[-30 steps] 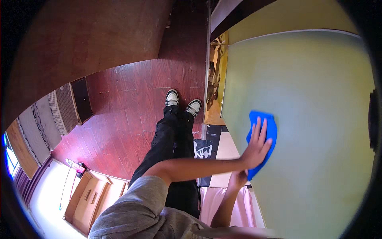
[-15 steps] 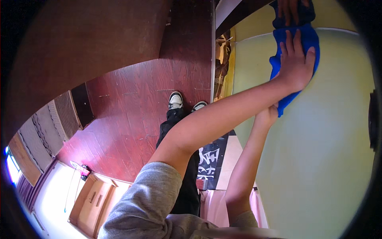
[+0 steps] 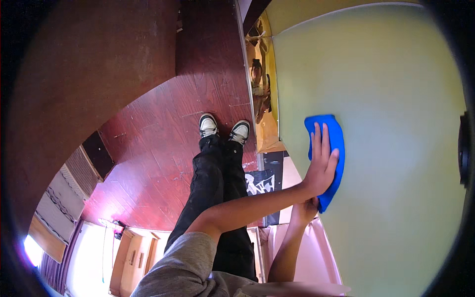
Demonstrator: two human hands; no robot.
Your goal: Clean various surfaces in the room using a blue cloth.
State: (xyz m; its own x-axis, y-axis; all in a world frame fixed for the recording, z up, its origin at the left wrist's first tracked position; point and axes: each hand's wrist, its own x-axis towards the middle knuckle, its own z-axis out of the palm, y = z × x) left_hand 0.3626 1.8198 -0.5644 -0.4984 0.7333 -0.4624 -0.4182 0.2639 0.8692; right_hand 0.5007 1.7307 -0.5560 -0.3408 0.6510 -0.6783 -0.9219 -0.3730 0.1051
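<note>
A bright blue cloth (image 3: 338, 136) lies flat on a smooth pale green surface (image 3: 391, 173), on the right of the head view. My left hand (image 3: 320, 172) rests on top of the cloth, palm down, fingers stretched out along it and thumb spread. My left arm crosses in front of my body to reach it. At the cloth's near end is my right hand (image 3: 304, 213), closed on the edge; its fingertips are partly hidden behind my left wrist.
A dark brown panel (image 3: 109, 59) fills the upper left. My legs and shoes (image 3: 209, 124) are over the reddish wooden floor (image 3: 143, 163). A reflective strip (image 3: 262, 79) borders the green surface. At the lower left is an open wooden drawer-like box (image 3: 136, 260). Pink fabric (image 3: 316, 247) hangs near my right arm.
Both hands and the blue cloth have come back from the far edge of the green surface toward me and slightly left. The cloth's reflection at that edge is gone from view.
</note>
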